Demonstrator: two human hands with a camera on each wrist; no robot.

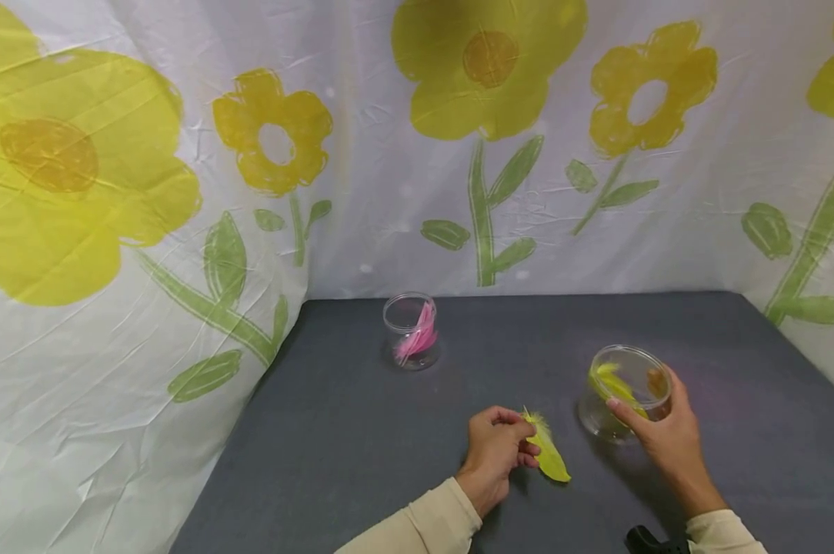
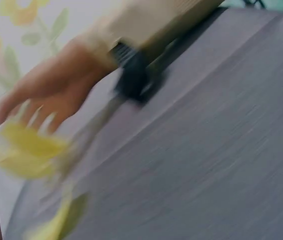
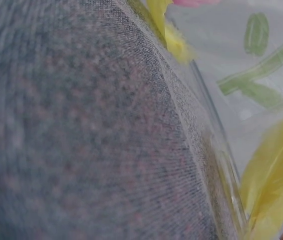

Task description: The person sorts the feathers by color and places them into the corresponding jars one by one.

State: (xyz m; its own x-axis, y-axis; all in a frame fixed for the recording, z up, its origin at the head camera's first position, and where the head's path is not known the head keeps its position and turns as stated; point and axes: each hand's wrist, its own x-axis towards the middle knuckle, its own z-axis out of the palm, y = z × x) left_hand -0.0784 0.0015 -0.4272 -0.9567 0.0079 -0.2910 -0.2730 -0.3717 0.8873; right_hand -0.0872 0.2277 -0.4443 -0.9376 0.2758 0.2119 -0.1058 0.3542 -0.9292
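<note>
Low in the frame's centre, the left hand (image 1: 496, 450) pinches a soft yellow feather (image 1: 547, 452) lying on the grey table (image 1: 361, 431); feather-light and limp, it is best held by the quill. The right hand (image 1: 666, 435) grips a clear plastic jar (image 1: 623, 392).

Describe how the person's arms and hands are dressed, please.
Both arms wear long cream sleeves, the left sleeve and the right sleeve, each ending at the wrist. The left hand and the right hand are bare, with no gloves. A black device sits at the right wrist, beside the cuff.
</note>
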